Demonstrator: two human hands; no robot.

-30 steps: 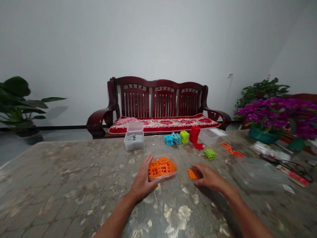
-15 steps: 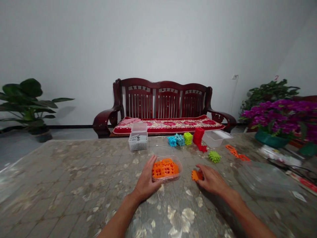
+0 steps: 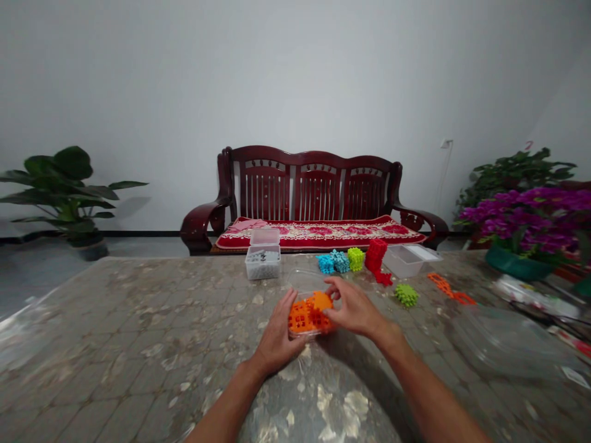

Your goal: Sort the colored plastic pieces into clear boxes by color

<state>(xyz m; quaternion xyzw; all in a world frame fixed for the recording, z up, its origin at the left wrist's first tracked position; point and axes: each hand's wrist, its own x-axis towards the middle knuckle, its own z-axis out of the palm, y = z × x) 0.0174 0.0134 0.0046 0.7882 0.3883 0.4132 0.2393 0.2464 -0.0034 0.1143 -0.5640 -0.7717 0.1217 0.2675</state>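
Observation:
My left hand (image 3: 279, 334) is closed around the left side of a clear plastic container (image 3: 308, 335), which stands on the table. Inside it lie several orange toothed building pieces (image 3: 301, 320) with square holes. Between the fingertips of my right hand (image 3: 354, 307) is a solid orange building piece (image 3: 322, 301), held over the right part of the container. Whether that piece touches the ones beneath, I cannot tell. The container's transparent lid (image 3: 305, 280) lies open behind it.
Behind stand a box of grey pieces (image 3: 263, 263), blue blocks (image 3: 333, 262), a green cube (image 3: 355, 259) and a red stack (image 3: 375, 256). Right of my hands are a green spiky block (image 3: 406, 295), orange linked pieces (image 3: 450, 289) and a clear tub (image 3: 503, 341).
My right hand has moved left with the orange piece, from beside the container to above it. My left hand stays on the container. The view has shifted slightly left.

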